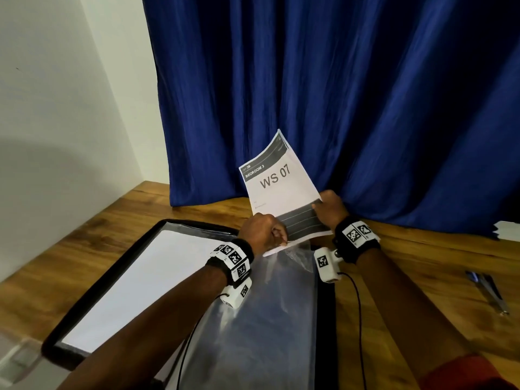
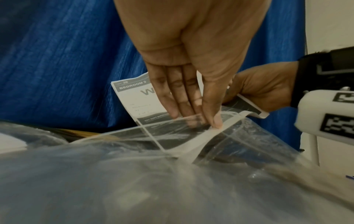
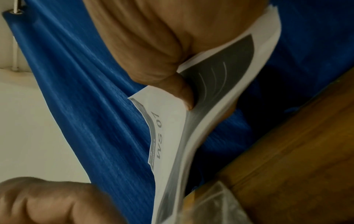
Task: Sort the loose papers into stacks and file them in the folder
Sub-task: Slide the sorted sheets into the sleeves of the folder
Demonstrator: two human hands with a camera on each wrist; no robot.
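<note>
A stack of papers (image 1: 278,187) with "WS 07" printed on top stands tilted over the open black folder (image 1: 118,277). My right hand (image 1: 323,209) grips the stack's right edge, thumb on the printed face (image 3: 184,91). The stack's lower edge sits in the mouth of a clear plastic sleeve (image 1: 267,319) on the folder's right side. My left hand (image 1: 281,240) pinches the sleeve's top edge (image 2: 214,128) and holds it open against the papers (image 2: 134,97). A white sheet (image 1: 157,277) lies in the left sleeve.
A blue curtain (image 1: 337,94) hangs right behind the wooden table (image 1: 422,263). Scissors (image 1: 489,291) lie at the right. More white papers (image 1: 509,230) show at the right edge. A white wall (image 1: 56,108) bounds the left.
</note>
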